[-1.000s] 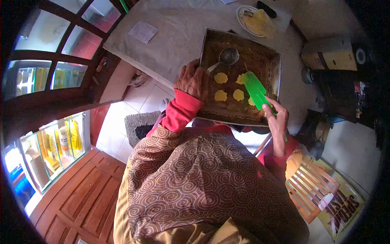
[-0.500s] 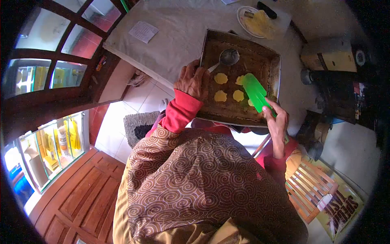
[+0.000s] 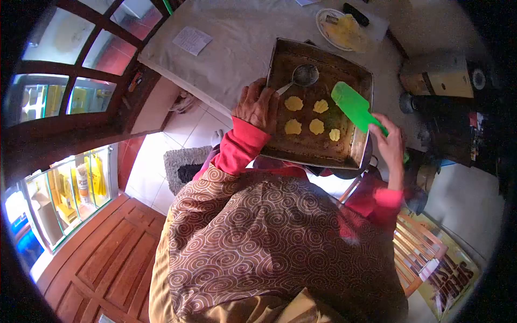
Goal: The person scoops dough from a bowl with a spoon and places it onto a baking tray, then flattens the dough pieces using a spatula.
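My right hand (image 3: 390, 142) is closed round the handle of a green spatula (image 3: 350, 103), whose flat blade slants over the right part of a baking pan (image 3: 323, 156). My left hand (image 3: 255, 106) wraps the pan's left side, fingers closed over its rim and the handle of a metal ladle (image 3: 306, 75). The ladle's round bowl lies over the pan's upper area. Several flat yellow dough pieces (image 3: 316, 127) sit on the brown pan bottom; the lower right one is smaller. How firmly the left fingers hold the ladle handle is hidden.
A cloth-covered table (image 3: 237, 32) bears a paper note (image 3: 191, 40) and a plate (image 3: 323, 27) with yellow residue. A black-handled tool (image 3: 356, 14) lies beside the plate. A wooden chair (image 3: 423, 250) stands low on the right, a glass case (image 3: 70, 194) on the left.
My right hand has moved right and up with the spatula, lifting its blade off the dough pieces at the right, which now show fully. My left hand stays on the pan.
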A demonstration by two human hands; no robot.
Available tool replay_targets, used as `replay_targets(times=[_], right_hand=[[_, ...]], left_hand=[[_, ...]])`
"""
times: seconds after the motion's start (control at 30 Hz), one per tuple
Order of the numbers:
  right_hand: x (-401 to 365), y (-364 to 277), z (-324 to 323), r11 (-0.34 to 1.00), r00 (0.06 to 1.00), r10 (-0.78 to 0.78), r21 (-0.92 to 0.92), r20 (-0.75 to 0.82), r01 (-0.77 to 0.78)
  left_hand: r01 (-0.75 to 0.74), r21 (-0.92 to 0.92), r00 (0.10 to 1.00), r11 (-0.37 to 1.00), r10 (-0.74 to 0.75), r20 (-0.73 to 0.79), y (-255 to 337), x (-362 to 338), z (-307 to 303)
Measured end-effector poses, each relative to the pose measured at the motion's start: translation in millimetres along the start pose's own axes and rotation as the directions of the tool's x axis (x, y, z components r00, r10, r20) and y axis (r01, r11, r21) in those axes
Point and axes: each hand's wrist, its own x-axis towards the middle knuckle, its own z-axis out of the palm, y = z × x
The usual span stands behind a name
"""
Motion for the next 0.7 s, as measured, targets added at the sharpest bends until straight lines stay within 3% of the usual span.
replay_targets(times=[0.23, 0.33, 0.5, 0.63, 0.7], right_hand=[[43, -4, -16, 0.982, 0.944, -0.140, -0.077, 0.299, 0.170], [45, -11, -12, 0.951, 0.948, -0.100, -0.251, 0.301, 0.180], [46, 5, -8, 0.962, 0.950, -0.227, -0.101, 0.214, 0.253], [47, 0, -9, 0.960, 0.955, -0.126, -0.209, 0.267, 0.186], [48, 7, -9, 0.986, 0.962, -0.126, -0.077, 0.244, 0.148]], left_hand=[[-0.049, 0.017, 0.999, 0.999, 0.049, 0.015, -3, 1, 1], [-0.034, -0.019, 0.999, 0.999, 0.034, -0.005, -4, 0, 4], [-0.016, 0.021, 1.000, 1.000, 0.016, 0.006, -1, 0, -1], [-0.004, 0.014, 1.000, 1.000, 0.004, 0.006, 0, 0, 1], [-0.023, 0.029, 1.000, 0.999, 0.022, 0.007, -1, 0, 0]])
